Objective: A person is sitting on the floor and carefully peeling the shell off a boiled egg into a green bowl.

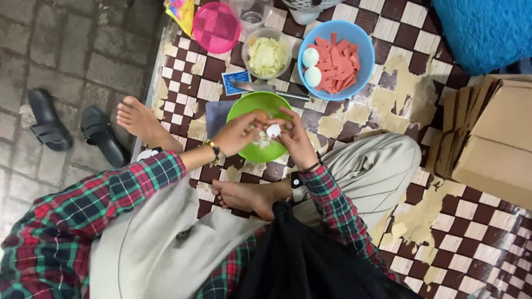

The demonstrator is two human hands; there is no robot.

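Grip: left hand (pixel 239 134) and right hand (pixel 293 139) meet over the green bowl (pixel 246 106), fingers of both closed on one white egg (pixel 273 130) held between them; it looks already opened or peeled in part, though I cannot tell which.

Egg: directly above the bowl's middle, clear of its rim, with pale contents lying in the bowl just under the fingertips.

Doing it well: by my judgement, the egg should stay centred over the bowl, so anything that drops lands inside; thumbs should work gently at the break, not squeeze, since shell bits would fall into the food.

Just beyond the grip: one knife (pixel 260 87) lies crosswise, touching the bowl's far rim.

Beyond the knife, right: one blue bowl (pixel 354 39) holding two whole white eggs (pixel 311 57) beside a heap of red strips (pixel 338 62), too many to count.

Beyond the knife, straight ahead: one clear tub (pixel 267 55) of pale chopped food.

Farther, left: one pink lid (pixel 216 26).

Well left of the grip: two black sandals (pixel 47 119) on the paving.

Right of the grip: a stack of flattened cardboard (pixel 487 133).

Count of eggs: three in all, one held, two waiting.
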